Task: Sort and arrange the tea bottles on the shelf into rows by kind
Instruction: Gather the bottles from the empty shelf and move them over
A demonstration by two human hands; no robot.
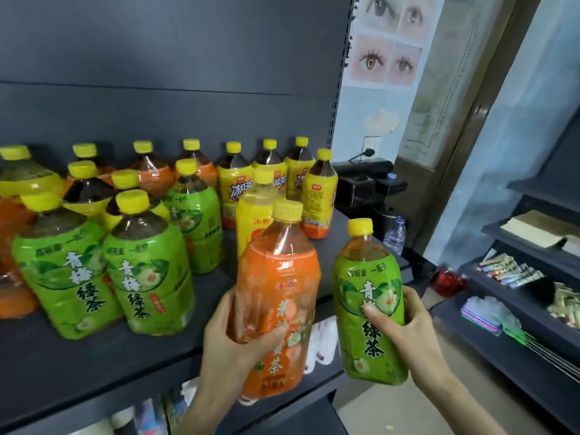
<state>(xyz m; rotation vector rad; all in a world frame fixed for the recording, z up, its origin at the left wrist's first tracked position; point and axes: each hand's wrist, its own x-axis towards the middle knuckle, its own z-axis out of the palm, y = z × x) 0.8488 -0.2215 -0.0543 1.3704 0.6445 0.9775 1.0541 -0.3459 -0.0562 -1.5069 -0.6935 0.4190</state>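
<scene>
An orange-labelled tea bottle [279, 277] is held in the left grip [232, 334], fingers curled round its middle, in front of the shelf [94, 356] edge. A green-labelled tea bottle [370, 296] is clasped in the right grip [411, 321], just beside it. Mixed green, orange and yellow bottles [144, 271] are stood unsorted on the shelf.

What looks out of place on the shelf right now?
Kinds are mixed: a dark yellow-label bottle sits behind the front green-label bottles, far from the yellow-label row at back right. No spill or damage visible.
</scene>
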